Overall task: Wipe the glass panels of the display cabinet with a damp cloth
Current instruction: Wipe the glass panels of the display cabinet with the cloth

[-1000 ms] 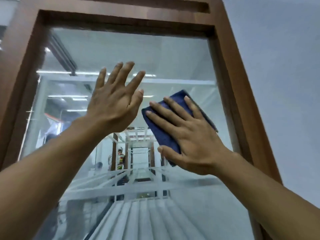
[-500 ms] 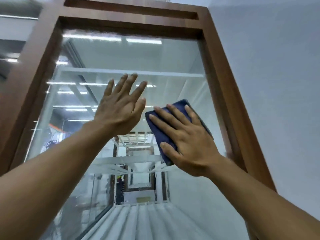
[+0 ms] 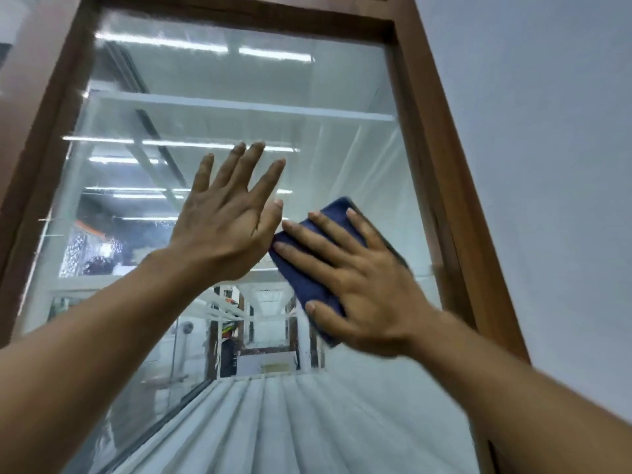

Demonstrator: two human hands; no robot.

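A tall glass panel [image 3: 212,77] fills the brown wooden frame [image 3: 441,172] of the display cabinet. My right hand [image 3: 362,289] lies flat on a folded dark blue cloth [image 3: 307,278], pressing it against the glass at the panel's right half. My left hand [image 3: 229,220] rests flat on the glass beside it, fingers spread and pointing up, its thumb touching the cloth's left corner. Much of the cloth is hidden under my right hand. The glass mirrors ceiling lights and white shelves.
A plain pale wall [image 3: 554,165] runs along the right of the frame. White glass shelves [image 3: 246,107] show inside the cabinet. The frame's left post [image 3: 37,138] stands at the left edge, and the top rail closes the panel above.
Both hands and the cloth stay side by side on the glass while the view has tilted up a little. The left thumb has closed in on the cloth's corner.
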